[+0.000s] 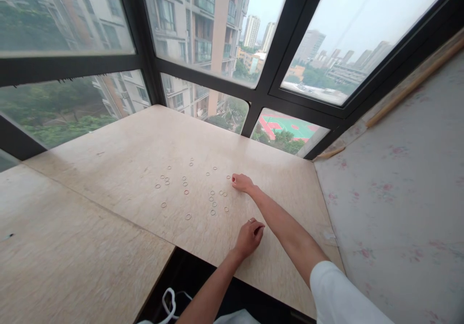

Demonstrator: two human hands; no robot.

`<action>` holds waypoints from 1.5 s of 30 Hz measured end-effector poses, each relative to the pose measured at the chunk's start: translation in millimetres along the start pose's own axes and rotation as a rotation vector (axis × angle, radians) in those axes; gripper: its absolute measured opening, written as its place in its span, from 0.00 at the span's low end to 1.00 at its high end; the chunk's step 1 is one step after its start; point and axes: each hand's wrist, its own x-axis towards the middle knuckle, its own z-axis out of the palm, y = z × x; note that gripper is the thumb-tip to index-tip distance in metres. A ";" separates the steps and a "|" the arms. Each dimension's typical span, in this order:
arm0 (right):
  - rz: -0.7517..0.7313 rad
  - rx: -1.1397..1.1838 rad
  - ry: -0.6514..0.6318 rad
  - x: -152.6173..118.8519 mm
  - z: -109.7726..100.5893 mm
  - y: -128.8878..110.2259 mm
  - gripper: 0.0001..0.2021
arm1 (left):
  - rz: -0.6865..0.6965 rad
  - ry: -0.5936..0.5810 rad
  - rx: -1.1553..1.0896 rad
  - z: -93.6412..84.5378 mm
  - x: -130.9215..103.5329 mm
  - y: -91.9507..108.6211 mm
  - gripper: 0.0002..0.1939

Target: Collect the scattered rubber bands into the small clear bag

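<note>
Several small thin rings (pixel 188 219) lie scattered over the beige, marble-patterned surface (pixel 203 237). One of them is a reddish ring (pixel 186 194), near the middle of the group. My right hand (pixel 242 182) is reached out at the right side of the group, fingers curled in, close beside a ring (pixel 228 178). What its fingertips hold, if anything, is too small to make out. Nearer to me, my left hand (pixel 250 237) is closed, thumb and fingers brought together, by the surface's front edge. A thin band shows on one of its fingers. Its fingertips show nothing I can name.
Dark-framed windows (pixel 263 97) border the surface at the back and left. A flower-patterned wall (pixel 391 208) closes off the right side. A small dark object (pixel 10 235) lies at the far left. White cord (pixel 170 300) hangs at the dark gap below the front edge.
</note>
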 end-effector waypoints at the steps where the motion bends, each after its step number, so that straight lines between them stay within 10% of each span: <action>1: -0.011 -0.018 0.003 -0.7 -0.4 1.8 0.17 | -0.002 0.005 0.006 0.5 -0.1 -0.6 0.11; 32: -0.164 -0.055 -0.060 -25.3 -3.1 10.0 0.13 | -0.023 0.085 0.075 4.6 4.4 1.4 0.09; 45: 0.021 0.548 0.187 -132.5 19.9 82.6 0.06 | 0.022 0.086 0.083 5.4 7.2 -2.1 0.10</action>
